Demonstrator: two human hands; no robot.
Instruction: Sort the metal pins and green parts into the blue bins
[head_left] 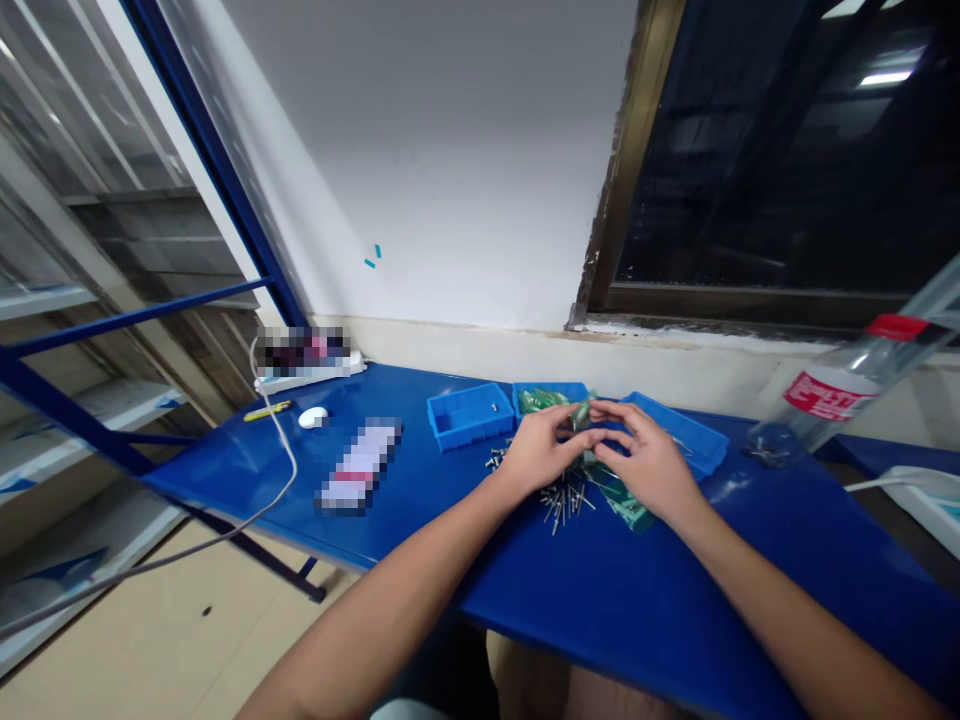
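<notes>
My left hand [541, 448] and my right hand [639, 455] meet above the blue table, fingers bent toward each other. Between the fingertips is a small greenish bag [580, 414], its contents too small to tell; my left hand's fingers close on it. The right fingertips are curled close beside it, and what they grip is hidden. Under the hands lies a loose pile of metal rivet-like pins [564, 500]. Green plastic packaging [626, 502] lies beside the pile, partly beneath my right hand. Behind my left hand, a blue bin [551, 388] holds more green bags.
Two other blue bins, one left [471, 430] and one right [709, 455], flank the hands. A red-capped bottle [825, 395] stands at the right. Farther left are a pixelated flat item [361, 465], a white mouse [313, 417], a yellow cutter [267, 411] and a cable [289, 450].
</notes>
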